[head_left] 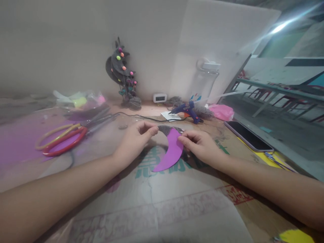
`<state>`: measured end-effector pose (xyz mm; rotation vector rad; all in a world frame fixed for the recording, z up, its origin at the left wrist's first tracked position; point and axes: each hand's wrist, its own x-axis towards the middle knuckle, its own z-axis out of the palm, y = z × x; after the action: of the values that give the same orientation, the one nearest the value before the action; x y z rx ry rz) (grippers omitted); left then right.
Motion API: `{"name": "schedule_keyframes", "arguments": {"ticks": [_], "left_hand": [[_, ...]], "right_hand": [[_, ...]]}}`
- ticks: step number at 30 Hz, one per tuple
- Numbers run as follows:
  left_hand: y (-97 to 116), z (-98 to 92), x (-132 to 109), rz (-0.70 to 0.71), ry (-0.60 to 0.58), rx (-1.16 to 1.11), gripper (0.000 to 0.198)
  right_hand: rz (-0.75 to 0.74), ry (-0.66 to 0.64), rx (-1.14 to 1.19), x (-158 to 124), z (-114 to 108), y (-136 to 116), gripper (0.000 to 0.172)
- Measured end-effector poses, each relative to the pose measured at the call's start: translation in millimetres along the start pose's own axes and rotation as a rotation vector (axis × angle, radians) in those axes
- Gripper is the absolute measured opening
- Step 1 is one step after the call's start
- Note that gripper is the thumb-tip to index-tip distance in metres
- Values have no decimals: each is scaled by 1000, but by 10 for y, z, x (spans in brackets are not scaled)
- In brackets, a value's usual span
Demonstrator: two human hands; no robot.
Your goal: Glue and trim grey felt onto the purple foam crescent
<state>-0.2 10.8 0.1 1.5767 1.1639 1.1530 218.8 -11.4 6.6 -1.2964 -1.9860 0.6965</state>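
A purple crescent-shaped piece [171, 153], flat like craft foam, hangs between my hands above the cardboard-covered table. Its upper end is covered with grey yarn [165, 130]. My left hand [138, 138] pinches the grey end of the yarn between thumb and fingers. On the other side my right hand [199, 145] is closed on the right edge of the crescent near its top. Behind them a blue hot glue gun [187, 109] lies on the table, its nozzle over a small white card [170, 115].
Red-and-yellow-handled scissors [65, 138] lie at the left, near a plastic bag of coloured bits [83, 103]. A decorated grey crescent ornament [121, 67] stands at the back beside a small white clock [160, 98]. A phone [249, 136] and pink bag [221, 112] are right.
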Motion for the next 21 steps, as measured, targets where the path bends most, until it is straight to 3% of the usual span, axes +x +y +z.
{"name": "schedule_keyframes", "arguments": {"ticks": [6, 11, 13, 17, 18, 21], "left_hand": [[-58, -13, 57, 78, -40, 47, 25], [-88, 2, 40, 19, -160, -14, 28], [-83, 8, 27, 7, -153, -20, 26], [-77, 10, 27, 32, -197, 4, 28], [-76, 10, 28, 42, -219, 24, 29], [-61, 14, 11, 46, -266, 79, 30]], "right_hand": [[-126, -63, -133, -4, 18, 36, 35], [-159, -110, -129, 5, 30, 39, 36], [-139, -38, -79, 55, -28, 45, 32], [-161, 315, 68, 249, -239, 169, 11], [-168, 353, 73, 299, -288, 223, 14], [-123, 305, 64, 398, -360, 386, 15]]}}
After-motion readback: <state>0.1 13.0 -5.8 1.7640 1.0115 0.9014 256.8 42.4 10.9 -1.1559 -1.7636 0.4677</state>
